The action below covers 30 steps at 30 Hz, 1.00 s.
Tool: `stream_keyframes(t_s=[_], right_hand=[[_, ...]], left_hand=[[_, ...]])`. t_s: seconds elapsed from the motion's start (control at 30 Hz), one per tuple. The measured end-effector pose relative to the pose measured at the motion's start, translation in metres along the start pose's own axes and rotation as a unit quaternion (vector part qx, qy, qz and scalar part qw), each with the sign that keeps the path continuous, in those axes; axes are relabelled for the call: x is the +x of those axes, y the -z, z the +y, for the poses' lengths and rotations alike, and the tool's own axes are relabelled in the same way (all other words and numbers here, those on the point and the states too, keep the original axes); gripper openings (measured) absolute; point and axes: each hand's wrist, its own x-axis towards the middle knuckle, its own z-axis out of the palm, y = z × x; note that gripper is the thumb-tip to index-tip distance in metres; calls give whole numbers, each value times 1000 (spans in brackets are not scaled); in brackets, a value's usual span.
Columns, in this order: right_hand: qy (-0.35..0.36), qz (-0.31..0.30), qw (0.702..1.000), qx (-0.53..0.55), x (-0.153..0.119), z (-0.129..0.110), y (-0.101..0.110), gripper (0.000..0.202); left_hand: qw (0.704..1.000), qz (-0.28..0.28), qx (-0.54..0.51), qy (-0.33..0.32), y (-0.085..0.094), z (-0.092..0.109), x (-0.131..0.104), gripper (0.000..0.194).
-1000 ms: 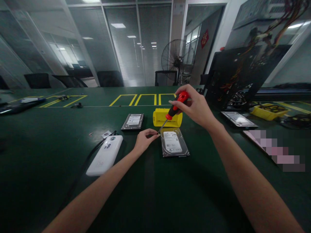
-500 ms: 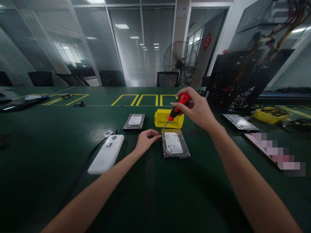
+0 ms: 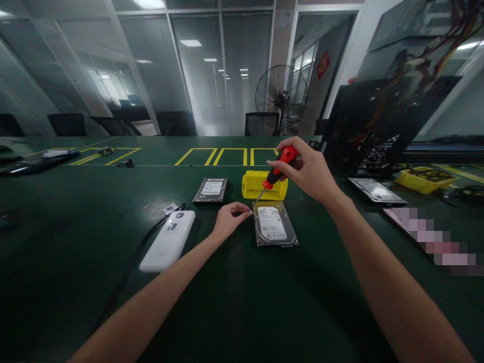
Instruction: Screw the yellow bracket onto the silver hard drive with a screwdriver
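Observation:
My right hand is closed around the red and black handle of a screwdriver. The shaft slants down to the left, and its tip is by the far left corner of a hard drive. At that same corner, the thumb and fingertips of my left hand are pinched together beside the tip; whatever sits between them is too small to name. The drive lies flat, its white label facing up. Just behind it stands a yellow bin, partly hidden by the screwdriver.
A second hard drive lies behind my left hand. Left of my forearm is a white power bank with a black cable. To the right are a third drive, a yellow tray of cables and a black computer case.
The view has shifted slightly, moving everything a little to the right in the picture. Both hands and the screwdriver keep nearly the same pose at the drive's corner.

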Motion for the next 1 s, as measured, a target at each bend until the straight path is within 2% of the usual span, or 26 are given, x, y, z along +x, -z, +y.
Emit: stream_keyframes(t_s=[0.47,0.73,1.0], right_hand=[[9,-10,1000,1,0,0,0,35],[8,-20,1000,-14,-1,-4,-1,36],[5,-25,999,-21,-2,-11,-4,40]], left_hand=[[1000,-19,-19,13,3,11,-4,30],[1000,-17,-13,20,1,5,-3,33],[1000,-16,-6,5,-1,12,-4,27]])
